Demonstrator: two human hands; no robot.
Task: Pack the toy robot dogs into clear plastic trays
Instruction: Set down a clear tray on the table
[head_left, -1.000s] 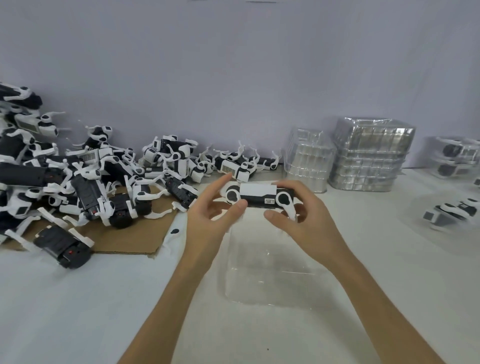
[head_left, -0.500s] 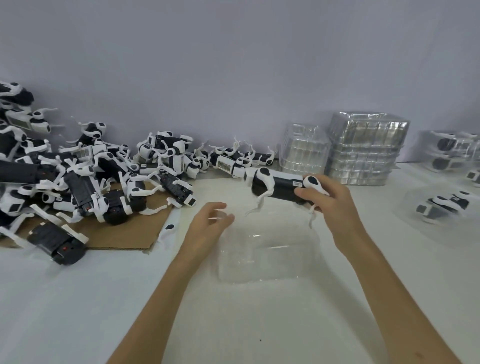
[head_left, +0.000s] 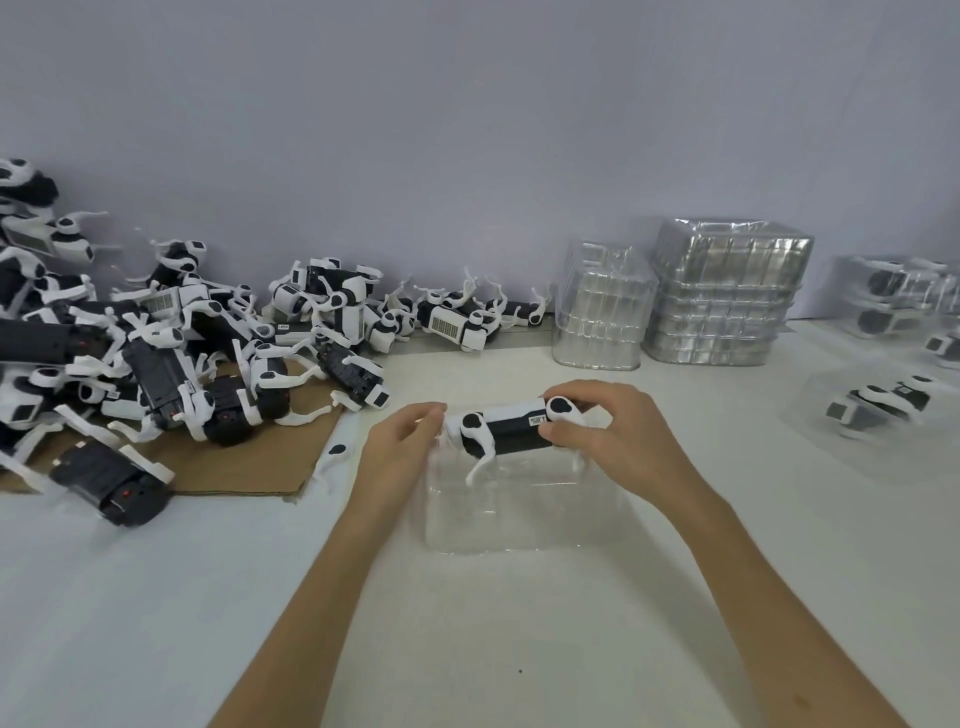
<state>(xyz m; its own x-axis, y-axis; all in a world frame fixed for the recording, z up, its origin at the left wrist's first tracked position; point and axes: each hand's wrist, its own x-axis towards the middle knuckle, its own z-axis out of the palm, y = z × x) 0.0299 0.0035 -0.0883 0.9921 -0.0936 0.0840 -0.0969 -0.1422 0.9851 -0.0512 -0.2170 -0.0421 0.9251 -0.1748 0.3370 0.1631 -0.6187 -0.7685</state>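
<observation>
since the earlier frame the toy dog (head_left: 511, 431) came down to just above the clear tray (head_left: 524, 512), frame centre. right grip (head_left: 618, 436) is clamped on its right end, left grip (head_left: 402, 447) pinches the left end. likely light, rigid plastic; the thin legs look fragile, so hold it by the body.

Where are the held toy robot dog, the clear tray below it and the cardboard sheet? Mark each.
toy robot dog (head_left: 514, 435), head view, black middle of its body.
clear tray (head_left: 524, 522), head view, bare near part.
cardboard sheet (head_left: 249, 470), head view, bare near strip.
</observation>
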